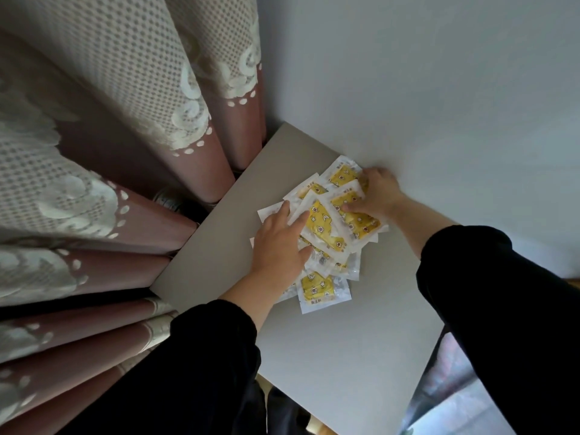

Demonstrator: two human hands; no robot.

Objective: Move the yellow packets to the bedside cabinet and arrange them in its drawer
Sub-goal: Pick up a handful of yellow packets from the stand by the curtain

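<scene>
Several yellow packets (324,229) with clear white edges lie in a loose heap on a grey flat top (314,346) against the wall. My left hand (279,243) rests on the left side of the heap, fingers stretched out flat over the packets. My right hand (375,193) lies on the far right side of the heap, its fingers bent down onto the packets by the wall. One packet (320,290) sits apart at the near edge of the heap. Both arms wear black sleeves. No drawer is in view.
A pink curtain with white lace (110,158) hangs close along the left edge of the grey top. A pale wall (439,89) bounds it at the back right. At the lower right, past the top's edge, a shiny surface (452,381) shows.
</scene>
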